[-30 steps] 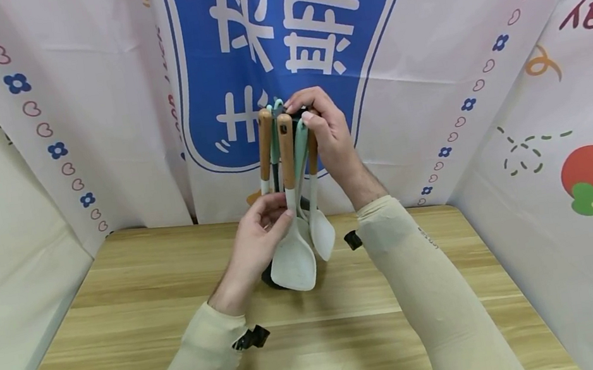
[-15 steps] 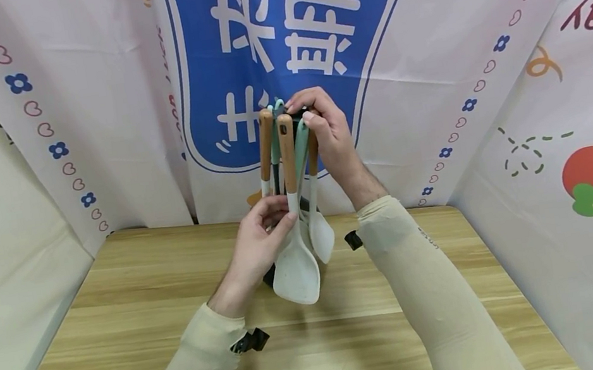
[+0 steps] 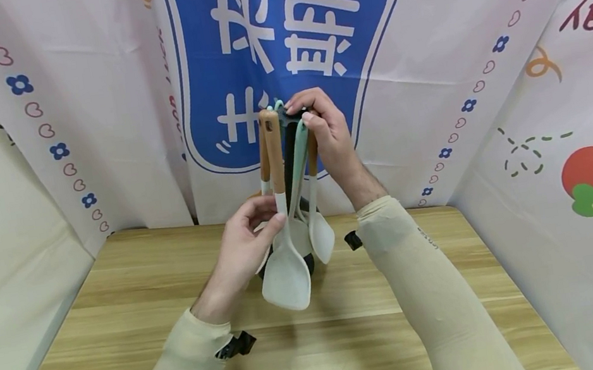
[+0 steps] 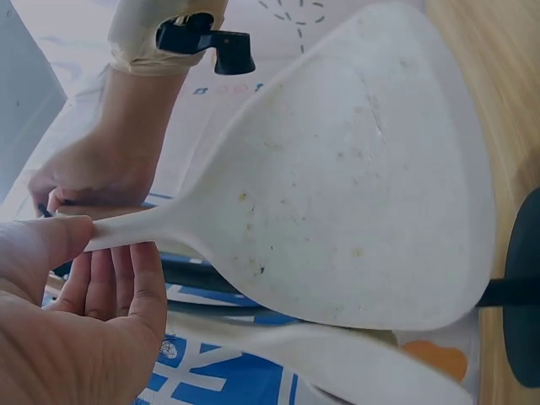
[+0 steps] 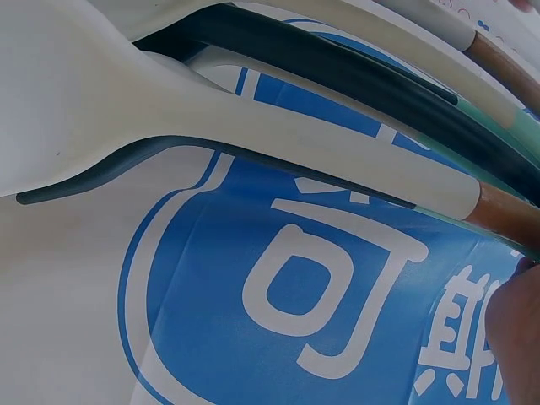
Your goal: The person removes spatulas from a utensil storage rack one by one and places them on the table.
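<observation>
A white turner with a wooden handle faces me in the head view, blade down. My left hand pinches its white neck between thumb and fingers, as the left wrist view shows the turner broad and speckled. Several kitchen utensils hang behind it on a dark utensil stand. Among them are a white spoon with a wooden handle and a utensil with a mint-green handle. Up at the stand's top, my right hand grips it with fingers and thumb. Utensil heads partly hide the stand's base.
The wooden table carries the stand near its back edge. Behind it hangs a cloth backdrop with a blue sign print, and printed cloth walls stand at both sides. The stand's round black base shows in the left wrist view.
My left hand and the turner have moved lower, then left and toward me, uncovering the black pole behind. My right hand has stayed at the stand's top.
</observation>
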`<state>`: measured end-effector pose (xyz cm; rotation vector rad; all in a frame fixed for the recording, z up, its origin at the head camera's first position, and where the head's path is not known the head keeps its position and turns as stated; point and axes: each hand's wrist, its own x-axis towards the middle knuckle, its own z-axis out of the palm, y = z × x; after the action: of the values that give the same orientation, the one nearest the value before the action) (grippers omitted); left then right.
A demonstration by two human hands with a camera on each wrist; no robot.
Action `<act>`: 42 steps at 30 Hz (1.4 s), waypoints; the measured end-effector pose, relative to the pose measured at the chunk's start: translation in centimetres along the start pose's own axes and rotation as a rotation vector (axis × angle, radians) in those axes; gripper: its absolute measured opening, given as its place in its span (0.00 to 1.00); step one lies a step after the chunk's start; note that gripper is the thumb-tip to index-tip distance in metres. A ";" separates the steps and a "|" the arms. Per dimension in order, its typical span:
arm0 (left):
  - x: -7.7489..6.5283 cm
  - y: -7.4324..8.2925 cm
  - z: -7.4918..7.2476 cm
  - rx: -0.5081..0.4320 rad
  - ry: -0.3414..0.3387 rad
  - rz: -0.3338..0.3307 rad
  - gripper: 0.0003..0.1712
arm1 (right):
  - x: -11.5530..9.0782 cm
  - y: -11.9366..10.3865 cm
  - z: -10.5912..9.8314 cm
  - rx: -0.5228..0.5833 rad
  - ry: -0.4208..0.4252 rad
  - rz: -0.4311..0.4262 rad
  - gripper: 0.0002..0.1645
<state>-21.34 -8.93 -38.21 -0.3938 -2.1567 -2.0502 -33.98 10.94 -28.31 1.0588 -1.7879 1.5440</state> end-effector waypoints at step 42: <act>-0.6 -3.3 -8.1 0.168 0.052 -0.105 0.25 | 0.4 0.0 -0.2 -0.049 -0.014 -0.037 0.28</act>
<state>-22.37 -17.21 -40.99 -0.2091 -2.3420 -1.8871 -34.20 11.10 -27.98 1.0757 -1.7969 1.4669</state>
